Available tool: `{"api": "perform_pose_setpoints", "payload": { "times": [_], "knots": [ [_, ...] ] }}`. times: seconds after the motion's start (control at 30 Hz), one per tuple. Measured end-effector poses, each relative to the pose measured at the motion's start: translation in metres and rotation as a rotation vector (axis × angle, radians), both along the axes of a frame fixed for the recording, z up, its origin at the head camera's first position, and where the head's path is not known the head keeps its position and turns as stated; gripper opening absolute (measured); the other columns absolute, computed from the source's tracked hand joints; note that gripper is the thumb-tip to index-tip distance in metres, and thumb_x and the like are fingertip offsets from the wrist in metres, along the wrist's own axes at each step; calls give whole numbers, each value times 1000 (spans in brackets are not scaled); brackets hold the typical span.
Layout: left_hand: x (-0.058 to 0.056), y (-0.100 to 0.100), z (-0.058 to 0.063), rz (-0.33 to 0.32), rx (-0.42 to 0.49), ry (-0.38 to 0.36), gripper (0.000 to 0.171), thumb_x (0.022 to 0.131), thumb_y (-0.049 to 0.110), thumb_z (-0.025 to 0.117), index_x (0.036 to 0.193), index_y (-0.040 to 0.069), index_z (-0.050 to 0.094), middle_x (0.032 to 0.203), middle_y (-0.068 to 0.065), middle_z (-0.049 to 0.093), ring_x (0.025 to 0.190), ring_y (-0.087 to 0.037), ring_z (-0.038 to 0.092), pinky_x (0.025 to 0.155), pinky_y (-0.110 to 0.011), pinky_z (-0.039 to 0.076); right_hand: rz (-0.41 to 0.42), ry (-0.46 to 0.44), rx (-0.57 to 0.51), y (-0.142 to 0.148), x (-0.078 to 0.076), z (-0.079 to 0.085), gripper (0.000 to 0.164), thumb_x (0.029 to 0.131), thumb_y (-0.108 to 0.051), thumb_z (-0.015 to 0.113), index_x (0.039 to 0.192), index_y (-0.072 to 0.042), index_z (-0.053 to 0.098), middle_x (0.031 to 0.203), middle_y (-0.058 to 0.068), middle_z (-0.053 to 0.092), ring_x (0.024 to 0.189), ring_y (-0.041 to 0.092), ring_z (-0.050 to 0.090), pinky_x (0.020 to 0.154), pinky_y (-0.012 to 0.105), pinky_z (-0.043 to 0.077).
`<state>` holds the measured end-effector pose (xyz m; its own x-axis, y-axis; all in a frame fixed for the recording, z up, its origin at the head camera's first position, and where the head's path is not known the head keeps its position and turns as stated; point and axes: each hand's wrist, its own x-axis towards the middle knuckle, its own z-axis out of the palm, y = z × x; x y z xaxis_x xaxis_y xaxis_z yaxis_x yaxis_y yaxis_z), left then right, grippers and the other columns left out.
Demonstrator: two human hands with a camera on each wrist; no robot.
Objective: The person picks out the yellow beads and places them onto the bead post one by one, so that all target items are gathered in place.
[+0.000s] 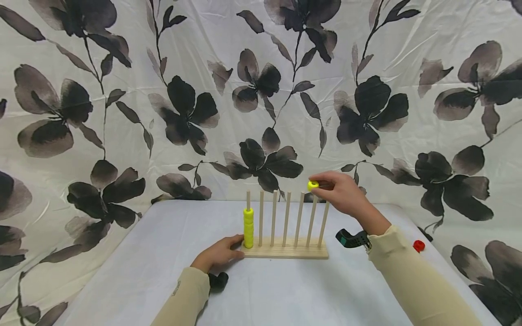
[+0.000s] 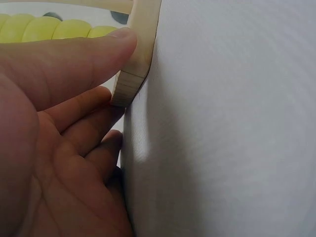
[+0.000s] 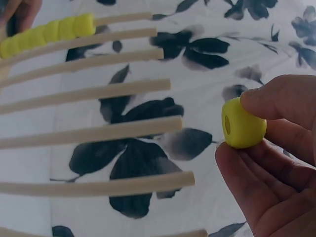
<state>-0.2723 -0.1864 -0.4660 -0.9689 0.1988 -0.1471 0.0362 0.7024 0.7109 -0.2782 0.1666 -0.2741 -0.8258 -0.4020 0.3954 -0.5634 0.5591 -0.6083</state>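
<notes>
A wooden peg rack stands on the white table, several upright pegs rising from its flat base. Its leftmost peg carries a stack of yellow beads, with the peg's bare tip showing above. My left hand holds the base's left end; in the left wrist view the thumb lies on the base and the other fingers are at its end. Up by the peg tops on the right, my right hand pinches one yellow bead between thumb and fingers. The bead's hole faces the pegs, apart from their tips.
A red bead lies near the table's right edge. Behind the table hangs a white cloth with dark flowers. The pegs right of the stack are bare.
</notes>
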Motion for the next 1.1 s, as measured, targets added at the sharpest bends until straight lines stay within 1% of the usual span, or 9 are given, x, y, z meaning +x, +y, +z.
{"api": "perform_pose_setpoints", "payload": {
  "times": [0.13,0.23,0.4,0.53,0.73,0.9,1.03,1.1],
  "knots": [
    [1,0,0,-14,-12,4,68,88,27,69,148,12,41,153,-12,41,145,-36,31,117,-58,24,38,8,-2,-10,1,2,35,92,-19,67,125,-10,65,125,10,63,108,28,67,86,40,58],
    [1,1,1,-20,-17,15,68,88,27,69,148,12,41,153,-12,41,144,-36,31,116,-58,25,70,-5,-22,-18,0,2,34,91,-17,67,125,-9,65,125,10,63,109,28,67,85,38,59],
    [3,2,2,-18,-11,10,69,88,27,69,148,12,41,153,-12,41,145,-36,30,117,-58,25,135,-36,-47,-31,-3,1,34,92,-13,65,125,-8,64,123,12,62,111,29,66,84,35,59],
    [4,2,3,-6,-15,3,69,88,28,69,148,13,40,153,-11,40,145,-35,30,117,-58,24,163,-38,-45,-41,-5,1,33,92,-13,65,125,-9,65,122,12,63,112,29,66,84,36,59],
    [2,1,1,-3,-20,9,69,87,29,69,148,12,41,153,-12,41,145,-36,31,116,-58,25,184,-22,-34,-55,-5,0,32,92,-11,65,124,-7,65,123,12,63,112,27,66,92,36,56],
    [0,0,-3,-11,-20,6,69,87,29,69,148,11,40,153,-12,40,145,-36,31,117,-58,24,173,-19,4,-65,-4,1,34,92,-14,65,125,-8,65,124,12,64,112,26,66,91,35,57],
    [-1,-1,-4,-12,-21,15,68,88,29,69,148,12,41,153,-12,41,144,-36,32,117,-58,25,174,-21,5,-72,-4,2,33,92,-16,65,125,-9,65,125,10,65,113,24,66,91,35,57],
    [0,0,-4,-3,-13,9,68,87,28,69,148,12,41,153,-11,41,144,-35,32,117,-58,25,182,-22,5,-76,-5,3,33,92,-17,65,124,-10,65,124,9,65,113,24,66,92,35,56]
  ]
}}
